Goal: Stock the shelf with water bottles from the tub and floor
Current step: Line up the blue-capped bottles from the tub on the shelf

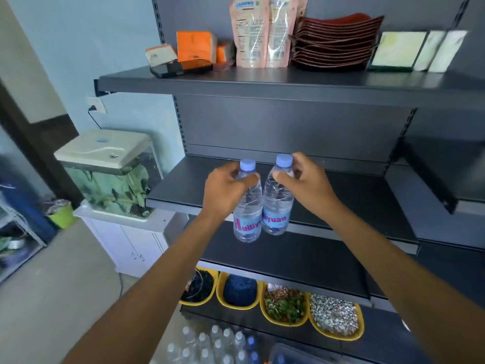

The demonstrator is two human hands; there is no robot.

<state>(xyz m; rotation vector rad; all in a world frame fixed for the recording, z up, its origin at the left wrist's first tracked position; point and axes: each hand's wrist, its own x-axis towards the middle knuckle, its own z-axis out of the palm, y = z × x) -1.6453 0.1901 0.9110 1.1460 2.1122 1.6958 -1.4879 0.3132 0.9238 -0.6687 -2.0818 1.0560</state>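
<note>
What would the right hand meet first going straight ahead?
Likely the back panel: the way over the middle shelf looks free for the right hand, though its bottle could clip the front edge.

A small shop. Dark metal shelves (262, 82) carry packets (249, 35) with barcodes, and yellow trays (341, 337) below hold loose dried goods

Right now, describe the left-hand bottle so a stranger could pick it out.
Find the dark shelf unit and its middle shelf. In front of it, two clear, blue-capped bottles hang side by side. Pick the left bottle, gripped by the left hand: it hangs lower and its label starts with a red H, while the right bottle shows "iyuan".
</note>
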